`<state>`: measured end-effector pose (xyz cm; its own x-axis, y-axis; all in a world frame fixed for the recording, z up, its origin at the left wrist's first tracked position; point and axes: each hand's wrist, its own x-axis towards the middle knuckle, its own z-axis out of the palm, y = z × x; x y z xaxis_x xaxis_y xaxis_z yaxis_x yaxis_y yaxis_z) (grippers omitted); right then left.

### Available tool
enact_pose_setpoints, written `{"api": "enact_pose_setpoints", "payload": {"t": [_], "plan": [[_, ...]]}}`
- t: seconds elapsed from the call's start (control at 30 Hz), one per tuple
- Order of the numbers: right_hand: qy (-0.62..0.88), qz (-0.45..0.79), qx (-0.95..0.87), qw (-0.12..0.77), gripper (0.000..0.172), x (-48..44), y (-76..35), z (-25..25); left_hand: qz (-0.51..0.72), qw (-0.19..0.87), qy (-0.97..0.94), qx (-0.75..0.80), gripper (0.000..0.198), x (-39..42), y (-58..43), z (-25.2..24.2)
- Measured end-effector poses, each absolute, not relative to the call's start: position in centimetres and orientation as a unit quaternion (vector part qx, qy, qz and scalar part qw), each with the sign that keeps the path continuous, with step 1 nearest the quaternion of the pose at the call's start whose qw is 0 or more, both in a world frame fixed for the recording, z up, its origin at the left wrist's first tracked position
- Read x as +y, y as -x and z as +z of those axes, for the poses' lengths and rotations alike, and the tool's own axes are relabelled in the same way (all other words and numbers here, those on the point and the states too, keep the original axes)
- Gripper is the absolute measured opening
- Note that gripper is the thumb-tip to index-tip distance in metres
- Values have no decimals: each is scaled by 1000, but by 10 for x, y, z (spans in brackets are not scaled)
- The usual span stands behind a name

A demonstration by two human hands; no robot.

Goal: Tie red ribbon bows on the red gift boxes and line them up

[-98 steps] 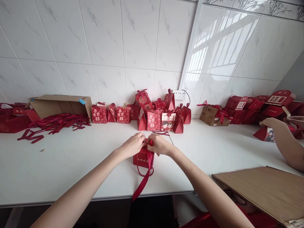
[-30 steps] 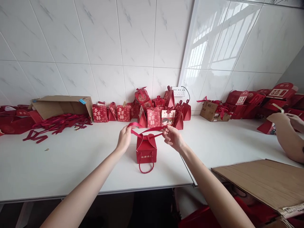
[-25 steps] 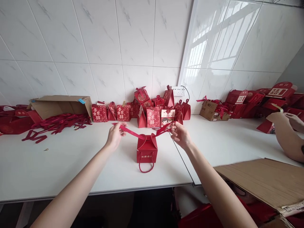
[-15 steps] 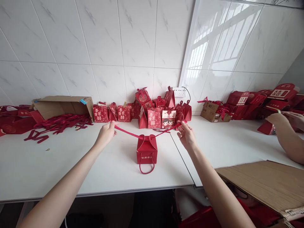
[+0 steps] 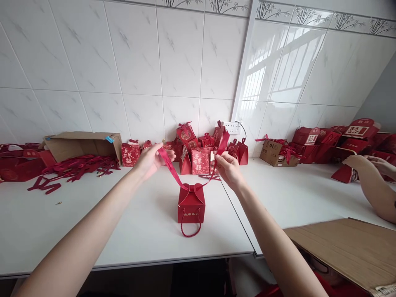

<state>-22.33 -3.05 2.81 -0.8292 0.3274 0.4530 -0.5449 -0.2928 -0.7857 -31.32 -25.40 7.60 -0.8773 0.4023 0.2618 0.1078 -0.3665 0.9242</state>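
Note:
A small red gift box (image 5: 191,208) stands upright on the white table, a twisted cord handle (image 5: 191,236) hanging down its front. From the two rounded flaps at its top runs a red ribbon (image 5: 175,172), one end rising to each side. My left hand (image 5: 151,160) holds the left end above and left of the box. Up to the right, my right hand (image 5: 227,165) pinches the other end between thumb and fingers, with a short tail sticking up past them. Neither hand touches the box itself.
Finished-looking red boxes (image 5: 201,161) stand along the tiled wall. At left, loose ribbons (image 5: 83,165) spill from a cardboard box (image 5: 82,142). Another person's hands (image 5: 360,165) work on a red box at far right. A large carton (image 5: 346,247) sits at the front right.
Both my hands have come closer together and the ribbon ends now rise more steeply, with less spread. The view has tilted up slightly. The gift box stays in place on the table.

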Motion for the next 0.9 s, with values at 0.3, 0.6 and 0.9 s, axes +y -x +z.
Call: {"api": "enact_pose_setpoints", "payload": {"t": [0.3,0.6,0.9], "plan": [[-118,752,-603,236,33,-58,233,48,793,138,-337,489,24,-220,294,84],[-161,730,-623,230,34,-58,232,51,720,38,-377,581,33,-214,290,74],[-127,635,-732,214,34,-65,228,63,631,-1,-412,657,38,-214,278,80]]}}
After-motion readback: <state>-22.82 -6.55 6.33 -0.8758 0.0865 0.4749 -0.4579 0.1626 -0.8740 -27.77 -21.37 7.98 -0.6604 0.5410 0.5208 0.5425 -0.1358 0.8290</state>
